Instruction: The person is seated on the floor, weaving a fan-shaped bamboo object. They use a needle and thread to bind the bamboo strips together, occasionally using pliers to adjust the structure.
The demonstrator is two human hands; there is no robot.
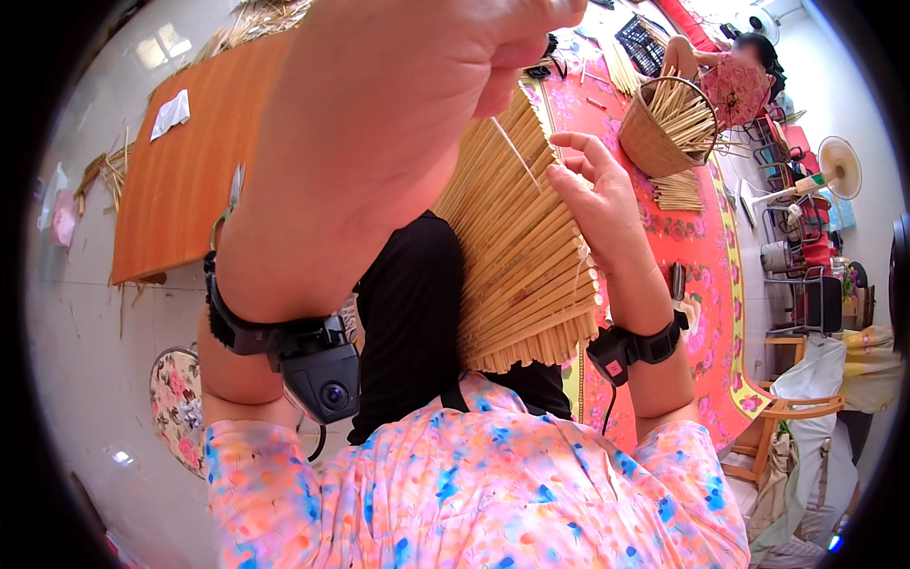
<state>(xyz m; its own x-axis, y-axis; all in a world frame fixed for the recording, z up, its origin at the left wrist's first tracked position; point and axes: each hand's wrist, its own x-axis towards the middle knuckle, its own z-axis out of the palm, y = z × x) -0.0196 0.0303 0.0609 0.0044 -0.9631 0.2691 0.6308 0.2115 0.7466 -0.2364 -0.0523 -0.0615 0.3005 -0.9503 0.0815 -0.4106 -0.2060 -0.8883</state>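
A fan-like mat of pale, straw-coloured sticks (521, 256) lies across my black-trousered lap, its sticks packed side by side. My left hand (517, 43) is raised high and close to the camera, its fingers curled. From it a taut white thread (515, 147) slants down to the mat near my right thumb; the fingertips are partly cut off by the frame's top. At the mat's right edge is my right hand (599, 190), thumb touching the sticks, index finger bent loosely and apart from the thumb. More white thread shows along the mat's lower right edge.
An orange-brown table (204, 171) with scissors (233, 194) stands left, above a floral stool (175, 403). A red floral cloth (687, 365) stretches along the right. On it is a wicker basket (654, 137) of sticks, near a seated person (735, 85). A fan (839, 168) stands farther right.
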